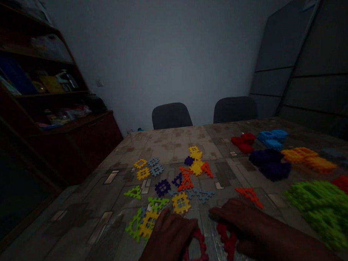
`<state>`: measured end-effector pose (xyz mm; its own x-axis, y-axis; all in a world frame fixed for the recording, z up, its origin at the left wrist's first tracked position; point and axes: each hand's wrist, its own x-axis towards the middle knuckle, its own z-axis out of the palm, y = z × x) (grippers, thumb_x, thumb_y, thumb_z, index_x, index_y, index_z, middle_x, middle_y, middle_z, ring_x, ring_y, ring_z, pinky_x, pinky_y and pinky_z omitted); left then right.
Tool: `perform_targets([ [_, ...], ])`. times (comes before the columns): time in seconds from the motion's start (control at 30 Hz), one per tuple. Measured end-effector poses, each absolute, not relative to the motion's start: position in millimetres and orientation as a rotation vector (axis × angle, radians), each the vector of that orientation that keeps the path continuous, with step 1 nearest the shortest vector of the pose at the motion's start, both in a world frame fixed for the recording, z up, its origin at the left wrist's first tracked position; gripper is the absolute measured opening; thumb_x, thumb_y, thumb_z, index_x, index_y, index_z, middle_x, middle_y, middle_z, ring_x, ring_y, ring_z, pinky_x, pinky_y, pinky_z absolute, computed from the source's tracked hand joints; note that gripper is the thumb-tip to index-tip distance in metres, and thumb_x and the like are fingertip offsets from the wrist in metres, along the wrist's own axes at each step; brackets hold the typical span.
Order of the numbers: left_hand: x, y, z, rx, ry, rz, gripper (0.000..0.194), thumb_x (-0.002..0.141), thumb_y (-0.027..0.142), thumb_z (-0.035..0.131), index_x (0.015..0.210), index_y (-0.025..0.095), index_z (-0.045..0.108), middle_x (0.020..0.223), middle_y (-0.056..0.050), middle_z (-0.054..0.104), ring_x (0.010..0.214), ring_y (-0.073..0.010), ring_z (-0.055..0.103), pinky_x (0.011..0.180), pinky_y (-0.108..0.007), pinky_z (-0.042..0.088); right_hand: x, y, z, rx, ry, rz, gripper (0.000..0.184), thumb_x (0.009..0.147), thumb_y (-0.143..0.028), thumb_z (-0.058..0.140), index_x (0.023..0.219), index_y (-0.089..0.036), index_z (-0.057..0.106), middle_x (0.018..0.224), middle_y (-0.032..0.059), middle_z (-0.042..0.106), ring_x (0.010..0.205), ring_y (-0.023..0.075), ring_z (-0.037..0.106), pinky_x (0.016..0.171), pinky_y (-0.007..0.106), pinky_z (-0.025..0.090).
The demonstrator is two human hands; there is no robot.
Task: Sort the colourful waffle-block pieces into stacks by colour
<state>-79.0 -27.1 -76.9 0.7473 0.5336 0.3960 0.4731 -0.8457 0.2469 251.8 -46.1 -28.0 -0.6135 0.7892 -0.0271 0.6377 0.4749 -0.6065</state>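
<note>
My left hand point(173, 234) lies low in the middle of the head view, with its fingers curled at the upper left edge of a dark red square frame piece point(202, 247). Just right of it, my right hand point(238, 220) is closed around a dark red triangular piece point(228, 243), whose right side it partly hides. A yellow window-shaped piece point(180, 203) rests flat beyond my left hand. Beside that hand lie another yellow window piece point(148, 223) and a green triangular piece point(134, 225). An orange triangular piece point(250, 195) is just past my right hand.
Purple point(163, 188), grey point(156, 170) and orange point(185, 180) interlocking pieces lie on the patterned table point(119, 202). Stacks of green point(318, 205), dark blue point(270, 163), light blue point(272, 138) and red pieces point(243, 142) stand at the right. Two chairs point(172, 116) are behind the table.
</note>
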Motion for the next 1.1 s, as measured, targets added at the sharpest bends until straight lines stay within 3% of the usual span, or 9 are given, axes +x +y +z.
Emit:
perform_targets([
  [0.1, -80.0, -27.6, -79.9, 2.806, 0.868, 0.654, 0.081, 0.091, 0.061, 0.071, 0.155, 0.025, 0.037, 0.123, -0.009, 0.072, 0.113, -0.0304, 0.066, 0.121, -0.062, 0.033, 253.3, -44.5, -35.3, -1.225, -2.451, 0.828, 0.101, 0.078, 0.002, 0.070, 0.159, -0.049, 0.039, 0.148, 0.0021, 0.059, 0.136, 0.0297, 0.053, 0.116, 0.050, 0.043],
  [0.27, -77.3, -30.3, -85.3, 2.761, 0.908, 0.577, 0.091, 0.081, 0.045, 0.081, 0.156, 0.026, 0.034, 0.120, -0.008, 0.071, 0.111, -0.0306, 0.066, 0.121, -0.066, 0.030, 251.1, -41.0, -41.2, -1.229, -2.454, 0.797, 0.073, 0.092, -0.015, 0.069, 0.155, -0.045, 0.048, 0.143, 0.0048, 0.065, 0.131, 0.0288, 0.058, 0.113, 0.049, 0.046],
  [0.33, -77.1, -30.4, -85.6, 2.752, 0.921, 0.569, 0.094, 0.079, 0.046, 0.083, 0.156, 0.027, 0.034, 0.119, -0.008, 0.071, 0.110, -0.0305, 0.066, 0.121, -0.066, 0.029, 253.2, -41.2, -40.9, -1.238, -2.451, 0.811, 0.070, 0.093, -0.018, 0.068, 0.155, -0.045, 0.049, 0.144, 0.0044, 0.064, 0.132, 0.0286, 0.058, 0.113, 0.048, 0.046],
  [0.43, -78.8, -29.3, -84.7, 2.748, 0.938, 0.529, 0.096, 0.077, 0.049, 0.084, 0.156, 0.027, 0.034, 0.122, -0.009, 0.071, 0.112, -0.0318, 0.066, 0.120, -0.068, 0.030, 257.3, -42.1, -41.4, -1.247, -2.443, 0.794, 0.080, 0.086, -0.012, 0.071, 0.155, -0.045, 0.048, 0.147, 0.0033, 0.063, 0.134, 0.0299, 0.056, 0.114, 0.049, 0.044],
  [0.6, -82.3, -25.6, -85.6, 2.759, 0.895, 0.517, 0.094, 0.084, 0.064, 0.076, 0.158, 0.028, 0.031, 0.123, -0.008, 0.071, 0.113, -0.0319, 0.066, 0.121, -0.067, 0.030, 255.7, -41.6, -44.8, -1.252, -2.442, 0.732, 0.082, 0.084, -0.006, 0.067, 0.154, -0.044, 0.047, 0.145, 0.0039, 0.063, 0.133, 0.0305, 0.056, 0.113, 0.053, 0.043],
  [0.73, -82.7, -23.9, -89.9, 2.780, 0.905, 0.543, 0.079, 0.092, 0.066, 0.069, 0.155, 0.029, 0.037, 0.118, -0.007, 0.073, 0.108, -0.0288, 0.068, 0.120, -0.061, 0.035, 245.3, -40.0, -36.0, -1.332, -2.464, 0.774, 0.068, 0.082, -0.008, 0.066, 0.143, -0.035, 0.058, 0.137, 0.0074, 0.066, 0.125, 0.0309, 0.058, 0.106, 0.050, 0.046],
  [0.87, -84.4, -22.8, -93.6, 2.779, 0.895, 0.551, 0.087, 0.090, 0.078, 0.064, 0.156, 0.029, 0.036, 0.119, -0.008, 0.074, 0.109, -0.0296, 0.068, 0.121, -0.062, 0.033, 236.9, -42.1, -20.9, -1.441, -2.479, 0.808, 0.037, 0.080, -0.009, 0.062, 0.113, -0.026, 0.065, 0.116, 0.0062, 0.068, 0.108, 0.0274, 0.061, 0.093, 0.044, 0.047],
  [1.1, -87.6, -19.2, -98.3, 2.837, 0.880, 0.562, 0.076, 0.095, 0.075, 0.060, 0.153, 0.029, 0.043, 0.116, -0.006, 0.074, 0.105, -0.0263, 0.068, 0.121, -0.056, 0.036, 233.4, -44.7, -9.2, -1.396, -2.514, 0.758, 0.029, 0.078, -0.005, 0.059, 0.099, -0.024, 0.060, 0.104, 0.0036, 0.066, 0.095, 0.0227, 0.058, 0.082, 0.035, 0.042],
])
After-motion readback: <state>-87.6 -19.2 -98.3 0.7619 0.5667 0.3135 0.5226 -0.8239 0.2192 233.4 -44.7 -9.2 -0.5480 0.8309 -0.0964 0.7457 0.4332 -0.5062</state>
